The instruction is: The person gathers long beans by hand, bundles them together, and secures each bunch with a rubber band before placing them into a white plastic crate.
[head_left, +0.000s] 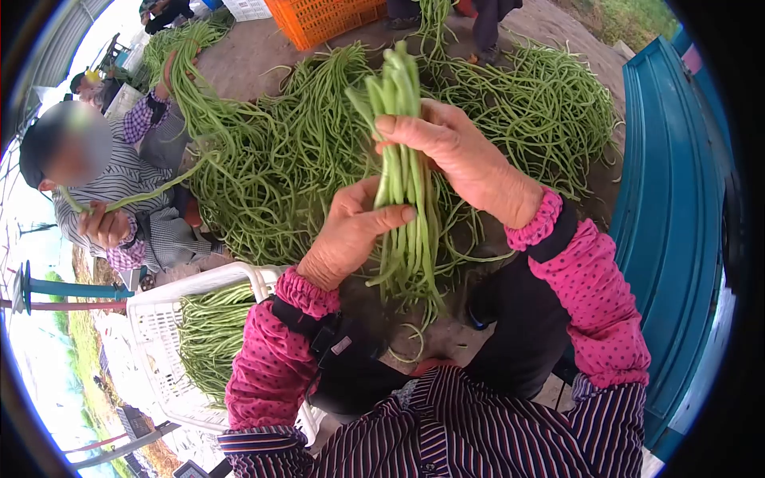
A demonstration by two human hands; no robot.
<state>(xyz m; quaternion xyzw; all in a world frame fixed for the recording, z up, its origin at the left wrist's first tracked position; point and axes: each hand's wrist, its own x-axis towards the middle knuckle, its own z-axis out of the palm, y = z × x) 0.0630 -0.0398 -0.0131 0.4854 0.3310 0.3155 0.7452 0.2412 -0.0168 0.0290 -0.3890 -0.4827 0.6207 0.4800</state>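
A bundle of long green beans [411,239] stands nearly upright between my two hands, in front of my chest. My left hand [358,227] is closed round its lower middle, thumb across the front. Higher up, my right hand [446,147] grips the same bundle near its top, with the thumb laid over the beans. The bean ends stick out above my right hand, and the thin tails hang down below my left. Behind the bundle a large heap of loose long beans [271,159] spreads over the ground.
At my left stands a white plastic basket [159,319] with beans inside. A co-worker [111,175] sits at the far left, holding beans. An orange crate [327,20] is at the back. Teal metal panels [665,199] line the right side. More beans [550,103] lie back right.
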